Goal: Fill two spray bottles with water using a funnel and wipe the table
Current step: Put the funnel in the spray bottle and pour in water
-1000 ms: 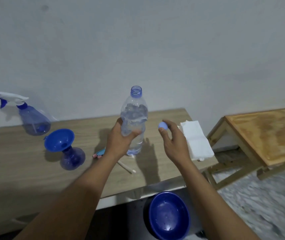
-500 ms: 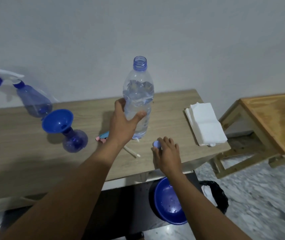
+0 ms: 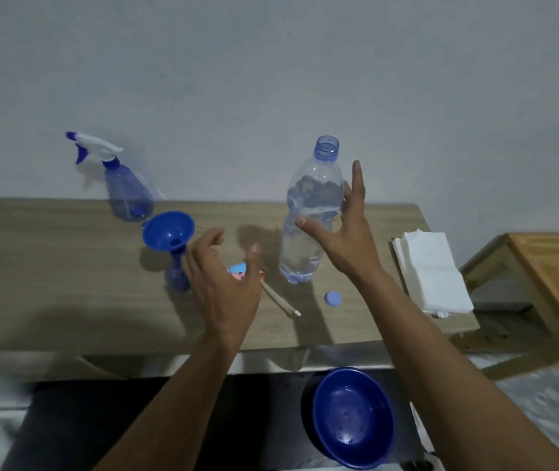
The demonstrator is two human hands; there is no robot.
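- Head view: the water bottle (image 3: pixel 305 256) stands uncapped on the table (image 3: pixel 50 266), with the cap (image 3: pixel 333 298) just beside it.
- The right hand (image 3: pixel 346 239) cups it, thumb in front, fingers behind; firm grip or not, hard to tell.
- The left hand (image 3: pixel 227 287) hovers wide, holding nothing, near the funnel (image 3: pixel 167 232) seated in a headless spray bottle (image 3: pixel 173 278).
- This looks like the pour starting. Next: lift, tilt the mouth over the funnel, steady that base.

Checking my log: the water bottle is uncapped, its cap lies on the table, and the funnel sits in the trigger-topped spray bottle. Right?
One slip. The head view shows the funnel in the nearer, headless spray bottle; the trigger-topped spray bottle stands behind it. The water bottle is uncapped, its cap on the table.
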